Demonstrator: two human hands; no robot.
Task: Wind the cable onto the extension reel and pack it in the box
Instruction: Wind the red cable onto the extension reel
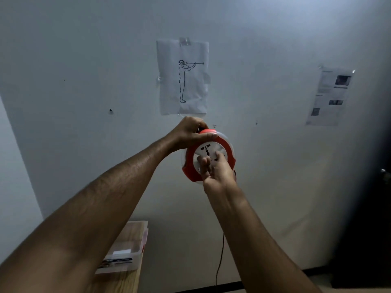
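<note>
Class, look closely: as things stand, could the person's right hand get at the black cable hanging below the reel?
Probably yes. The right hand rests on the reel face, and the cable hangs free just beneath it, nothing between.

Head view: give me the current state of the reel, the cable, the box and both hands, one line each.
Reel: held up in the air before the wall, socket face toward the camera.
Cable: partly unwound, hanging slack below the reel.
Box: on the wooden table, lid state unclear.
Left hand: grips the reel's top edge.
Right hand: fingers on the reel's white centre face.
</note>
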